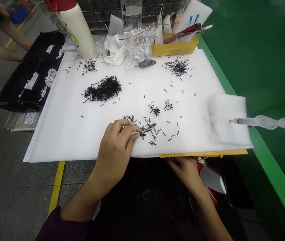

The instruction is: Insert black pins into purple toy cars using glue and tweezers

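Note:
My left hand [118, 140] rests over the white foam sheet [64, 137], thumb and forefinger pinched together at a loose group of small black strips [150, 127]. Whether a strip is between the fingertips is too small to tell. Below the front edge of the sheet is my right hand [186, 170], its fingers curled and partly hidden under the edge. A slim dark thing [174, 161] shows at those fingers, its kind unclear. Farther back lies a dense heap of black strips [104, 88], with a smaller pile [180, 68] at the back right.
At right, a syringe [255, 122] lies across a white foam block [228, 113]. A cream bottle [78, 30], crumpled plastic bag [139, 43] and yellow-based tool box [175, 45] line the back. Black trays [14, 80] stand left; behind them is another person's arm [1, 43].

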Demonstrator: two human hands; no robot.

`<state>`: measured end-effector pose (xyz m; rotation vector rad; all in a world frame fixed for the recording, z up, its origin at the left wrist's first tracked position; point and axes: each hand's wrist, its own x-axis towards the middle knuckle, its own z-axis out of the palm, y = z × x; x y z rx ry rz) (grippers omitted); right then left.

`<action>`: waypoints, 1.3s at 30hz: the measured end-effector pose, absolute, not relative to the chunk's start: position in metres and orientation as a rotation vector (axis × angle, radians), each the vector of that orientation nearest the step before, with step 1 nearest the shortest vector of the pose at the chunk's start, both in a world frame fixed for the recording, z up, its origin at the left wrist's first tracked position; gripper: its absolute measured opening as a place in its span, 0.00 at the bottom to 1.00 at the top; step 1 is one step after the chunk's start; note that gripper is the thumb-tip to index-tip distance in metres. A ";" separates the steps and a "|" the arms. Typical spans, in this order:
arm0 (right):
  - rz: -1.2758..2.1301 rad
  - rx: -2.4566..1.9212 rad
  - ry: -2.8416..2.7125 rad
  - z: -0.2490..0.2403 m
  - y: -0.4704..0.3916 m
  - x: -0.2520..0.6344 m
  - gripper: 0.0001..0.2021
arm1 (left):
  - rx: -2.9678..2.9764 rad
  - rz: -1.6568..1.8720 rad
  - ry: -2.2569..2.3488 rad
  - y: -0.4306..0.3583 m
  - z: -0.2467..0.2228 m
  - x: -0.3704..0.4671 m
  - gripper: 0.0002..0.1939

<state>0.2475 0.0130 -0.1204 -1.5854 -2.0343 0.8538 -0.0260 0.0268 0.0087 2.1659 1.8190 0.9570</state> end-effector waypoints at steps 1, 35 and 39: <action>0.857 -1.585 -2.036 -0.120 0.013 0.248 0.12 | 2.189 0.961 1.807 0.027 0.009 -0.025 0.08; 0.838 -1.553 -2.029 -0.121 0.013 0.247 0.12 | 1.948 0.711 1.568 0.067 0.026 0.010 0.03; 0.841 -1.556 -2.034 -0.120 0.014 0.247 0.11 | 2.069 0.593 1.629 0.067 0.022 0.018 0.08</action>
